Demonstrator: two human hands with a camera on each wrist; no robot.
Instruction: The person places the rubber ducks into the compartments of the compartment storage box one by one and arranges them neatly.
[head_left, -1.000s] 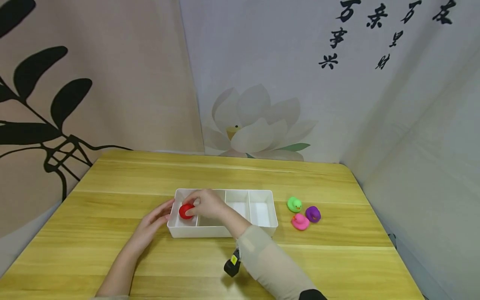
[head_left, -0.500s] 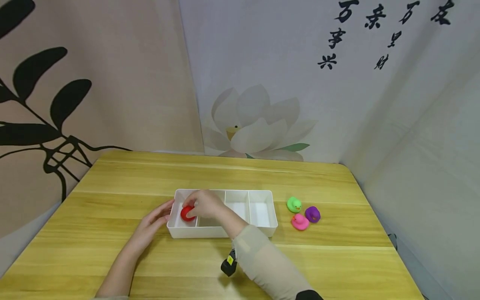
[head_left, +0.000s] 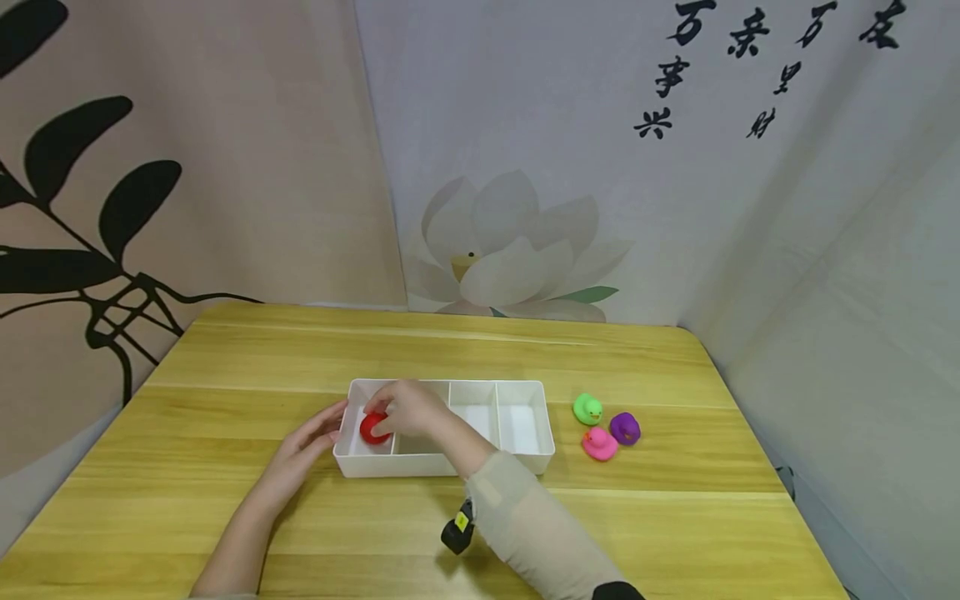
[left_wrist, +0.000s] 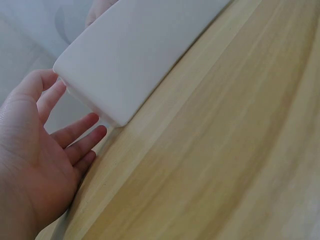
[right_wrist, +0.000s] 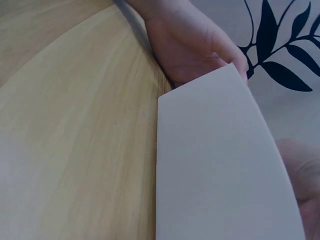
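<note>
A white divided box (head_left: 442, 465) stands on the table. Inside its leftmost compartment, the right hand (head_left: 412, 410) pinches a red round object (head_left: 372, 428) between thumb and fingers. The left hand (head_left: 298, 454) touches the box's left end with its fingertips. In the left wrist view, the left hand (left_wrist: 42, 145) has its fingers spread, thumb and index against the corner of the box (left_wrist: 135, 55). The box wall (right_wrist: 215, 160) hides most of the right hand (right_wrist: 302, 172) in the right wrist view, where the left hand (right_wrist: 190, 42) shows at the far end.
Right of the box lie three small toy ducks: green (head_left: 588, 409), pink (head_left: 600, 444) and purple (head_left: 626, 428). A black device with a yellow label (head_left: 458, 529) hangs under the right wrist. Printed curtains stand behind the wooden table (head_left: 675, 533).
The right hand and the red object have shifted very slightly within the left compartment. The left hand stays at the box's end, and the ducks have not moved.
</note>
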